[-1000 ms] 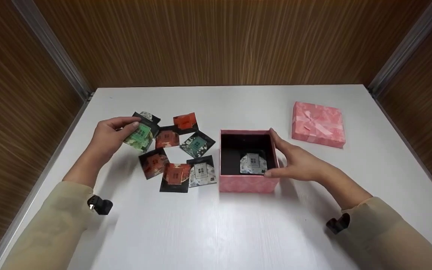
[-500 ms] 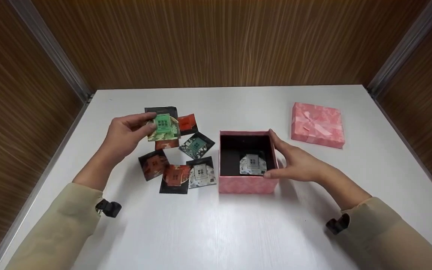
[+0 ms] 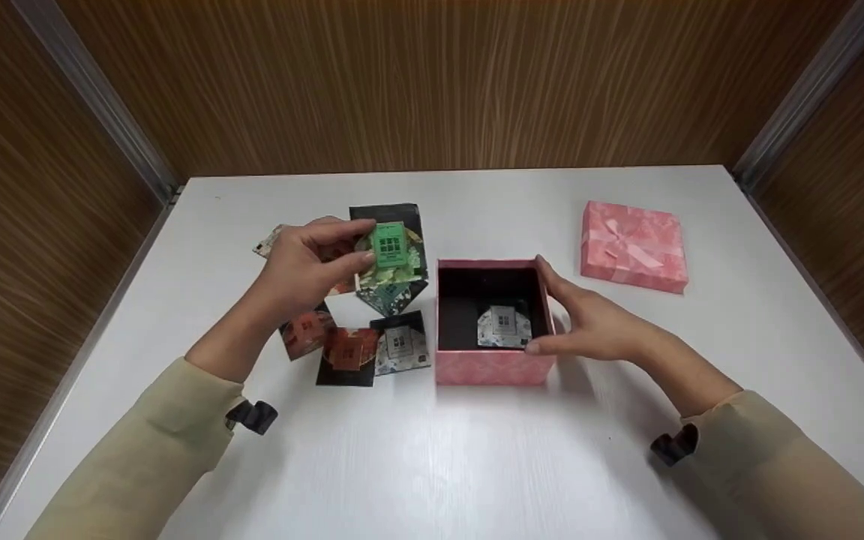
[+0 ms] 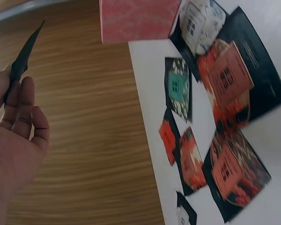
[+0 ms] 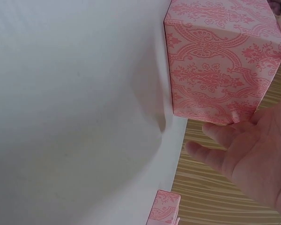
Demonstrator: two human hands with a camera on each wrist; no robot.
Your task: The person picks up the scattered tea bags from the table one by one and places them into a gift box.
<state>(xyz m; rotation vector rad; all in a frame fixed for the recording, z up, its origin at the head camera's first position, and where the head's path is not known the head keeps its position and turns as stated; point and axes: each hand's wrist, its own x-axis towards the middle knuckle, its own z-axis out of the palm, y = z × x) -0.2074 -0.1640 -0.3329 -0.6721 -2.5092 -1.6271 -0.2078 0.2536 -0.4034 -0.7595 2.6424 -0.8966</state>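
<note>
Between the thumb and fingers of my left hand [image 3: 301,262] is a flat black sachet with a green label [image 3: 391,246]. It is raised over the loose sachets and shows edge-on in the left wrist view. My right hand [image 3: 604,326] grips the right side of an open pink gift box [image 3: 496,369], thumb at the front corner and a finger at the back one. A white-patterned sachet [image 3: 505,328] lies inside the box on its dark bottom. In the right wrist view the box's patterned outer wall [image 5: 220,65] fills the upper right.
Several sachets lie left of the box, among them a red one [image 3: 348,351], a white-patterned one [image 3: 402,343] and a teal-labelled one [image 3: 393,297]. A pink lid with a ribbon bow [image 3: 633,247] sits at the back right. Wood-grain panels [image 3: 432,82] enclose the white table.
My left hand has carried the green-labelled sachet rightward from the far-left sachets toward the box, now overlapping the teal one in the head view. My right hand and the box have stayed put.
</note>
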